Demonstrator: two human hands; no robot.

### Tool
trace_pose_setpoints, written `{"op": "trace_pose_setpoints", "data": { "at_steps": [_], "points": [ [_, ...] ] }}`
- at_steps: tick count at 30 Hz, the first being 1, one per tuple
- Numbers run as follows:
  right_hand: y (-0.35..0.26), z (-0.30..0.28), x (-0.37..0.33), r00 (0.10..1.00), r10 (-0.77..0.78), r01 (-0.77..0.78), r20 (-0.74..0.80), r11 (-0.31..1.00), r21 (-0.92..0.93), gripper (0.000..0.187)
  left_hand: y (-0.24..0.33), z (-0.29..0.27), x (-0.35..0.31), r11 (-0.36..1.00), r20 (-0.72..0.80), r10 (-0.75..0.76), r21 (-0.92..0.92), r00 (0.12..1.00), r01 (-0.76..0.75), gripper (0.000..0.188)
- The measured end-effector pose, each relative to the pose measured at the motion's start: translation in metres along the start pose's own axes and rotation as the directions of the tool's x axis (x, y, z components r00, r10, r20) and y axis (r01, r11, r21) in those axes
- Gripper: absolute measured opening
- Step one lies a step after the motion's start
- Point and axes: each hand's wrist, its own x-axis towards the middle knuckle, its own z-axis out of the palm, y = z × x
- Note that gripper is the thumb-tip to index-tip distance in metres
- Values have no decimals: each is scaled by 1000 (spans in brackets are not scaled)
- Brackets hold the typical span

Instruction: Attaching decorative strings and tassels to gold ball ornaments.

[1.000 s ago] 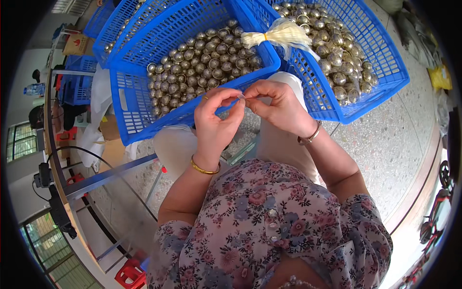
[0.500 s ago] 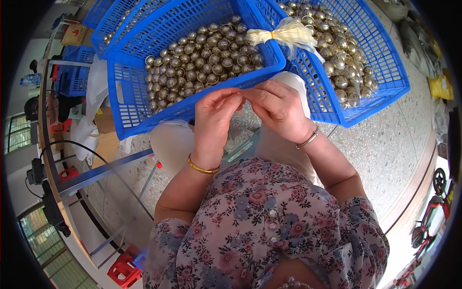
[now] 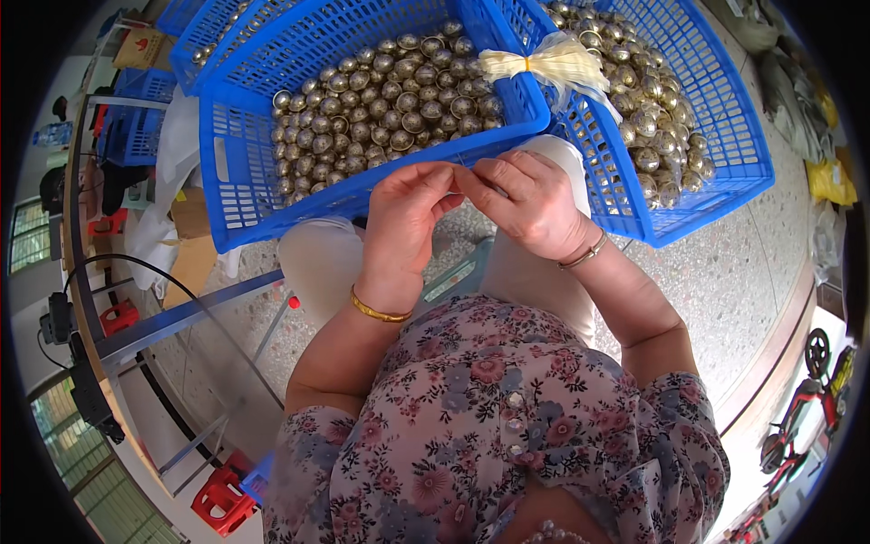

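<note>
My left hand (image 3: 404, 216) and my right hand (image 3: 536, 204) meet fingertip to fingertip above my lap, just before the near rim of a blue plastic basket (image 3: 217, 204). Both are closed in a pinch. A thin sliver shows at the fingertips, too small to name. Many round metallic balls (image 3: 362, 113), silver and bronze in tone, fill much of the basket. Beyond my right hand, a bundle of cream strips (image 3: 566, 68), bound with a yellow tie, lies over the adjoining basket rims.
To the right stands a second blue basket (image 3: 716, 195) with similar balls, some under clear plastic. A metal-framed table (image 3: 204, 308) with a black cable runs along the left. Red stools (image 3: 222, 500) stand below it. A yellow bag (image 3: 829, 181) lies at the far right.
The fingers of my right hand curl in more at the pinch, while both hands stay together in nearly the same place. The whole view has shifted slightly.
</note>
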Motion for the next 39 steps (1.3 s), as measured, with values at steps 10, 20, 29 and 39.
{"op": "trace_pose_setpoints", "data": {
  "at_steps": [10, 20, 29, 39],
  "points": [
    [-6, 7, 4, 801, 535, -564, 267, 527, 636, 29, 5, 2, 3, 499, 214, 543, 695, 812, -517, 4],
    [-4, 28, 9, 563, 480, -712, 673, -130, 690, 12, 10, -10, 5, 130, 391, 679, 769, 621, -626, 3],
    [9, 47, 15, 622, 474, -729, 624, 59, 682, 5, 15, -38, 30, 93, 501, 562, 752, 658, -653, 6],
    [32, 60, 15, 667, 470, -740, 578, 332, 584, 7, 53, -232, 173, -61, 150, 387, 989, 910, -137, 16]
  ]
}}
